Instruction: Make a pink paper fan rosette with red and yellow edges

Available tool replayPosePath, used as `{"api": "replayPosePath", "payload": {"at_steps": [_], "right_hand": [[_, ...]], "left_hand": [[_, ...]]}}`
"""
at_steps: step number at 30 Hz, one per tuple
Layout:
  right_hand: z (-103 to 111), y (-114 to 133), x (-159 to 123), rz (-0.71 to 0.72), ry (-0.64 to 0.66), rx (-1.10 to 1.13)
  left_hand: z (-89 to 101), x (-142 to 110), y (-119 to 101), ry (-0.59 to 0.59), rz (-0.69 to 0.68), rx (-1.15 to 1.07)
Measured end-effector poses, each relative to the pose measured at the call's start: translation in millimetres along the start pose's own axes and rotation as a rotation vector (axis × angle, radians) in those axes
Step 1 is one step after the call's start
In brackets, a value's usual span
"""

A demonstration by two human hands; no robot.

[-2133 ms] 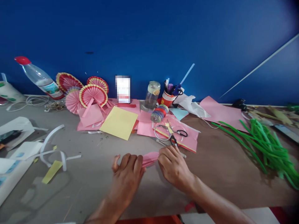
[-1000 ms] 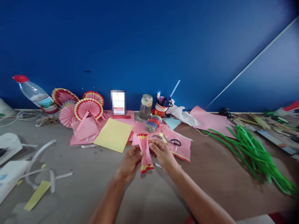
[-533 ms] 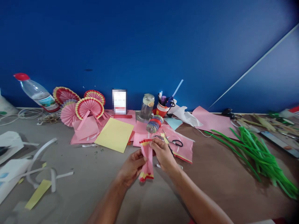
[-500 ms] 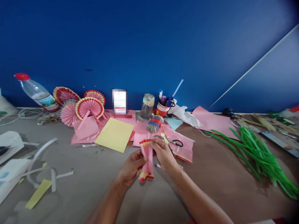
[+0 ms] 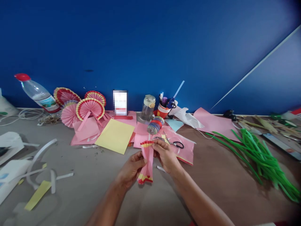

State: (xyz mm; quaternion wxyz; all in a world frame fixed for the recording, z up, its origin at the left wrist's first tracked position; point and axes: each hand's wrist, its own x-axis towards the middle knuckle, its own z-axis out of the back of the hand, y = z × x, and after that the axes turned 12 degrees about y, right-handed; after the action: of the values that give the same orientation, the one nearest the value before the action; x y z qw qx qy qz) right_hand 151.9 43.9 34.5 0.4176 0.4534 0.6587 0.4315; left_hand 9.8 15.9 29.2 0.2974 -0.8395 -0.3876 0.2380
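A pleated pink paper strip [image 5: 147,161] with red and yellow bands at both ends is held upright above the table. My left hand [image 5: 133,168] pinches its left edge near the middle, thumb in front. My right hand [image 5: 164,153] grips the upper right edge between thumb and fingers. Just beyond the hands lie scissors [image 5: 178,144] with black handles, on pink paper [image 5: 185,152]. Several rolls of tape [image 5: 155,125] rest behind the strip. A sheet of yellow paper [image 5: 115,136] lies to the left of them.
Finished paper fans [image 5: 90,108] and a tilted plastic bottle [image 5: 39,94] lean at the back left. A phone [image 5: 120,103], a clear jar [image 5: 148,106] and a cup of tools [image 5: 163,110] line the blue wall. Green pipe cleaners [image 5: 263,163] spread at right; paper scraps [image 5: 39,195] lie left.
The lower end of the pleated strip has swung slightly left. Both hands keep their hold, with only a small shift.
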Motion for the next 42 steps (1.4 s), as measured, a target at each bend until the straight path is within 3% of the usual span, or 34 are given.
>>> {"api": "replayPosePath", "payload": {"at_steps": [7, 13, 19, 27, 35, 42], "right_hand": [[1.9, 7.5, -3.8, 0.037, 0.132, 0.069], [0.3, 3.9, -1.9, 0.037, -0.004, -0.157], [0.9, 0.9, -3.0, 0.048, 0.06, -0.025], [-5.4, 2.6, -5.2, 0.006, 0.039, 0.173], [-5.8, 5.4, -6.9, -0.022, 0.246, 0.297], [-1.0, -2.2, -0.9, 0.001, 0.135, 0.268]], "left_hand": [[-0.8, -1.5, -1.9, -0.017, 0.016, -0.011], [1.3, -0.3, 2.0, -0.026, 0.024, -0.012], [-0.4, -1.7, 2.0, 0.024, 0.0, -0.054], [5.1, -1.8, 10.9, 0.042, 0.02, -0.085], [3.6, -2.6, 17.9, 0.053, 0.062, -0.109], [0.3, -1.0, 15.4, 0.047, -0.007, -0.088]]}}
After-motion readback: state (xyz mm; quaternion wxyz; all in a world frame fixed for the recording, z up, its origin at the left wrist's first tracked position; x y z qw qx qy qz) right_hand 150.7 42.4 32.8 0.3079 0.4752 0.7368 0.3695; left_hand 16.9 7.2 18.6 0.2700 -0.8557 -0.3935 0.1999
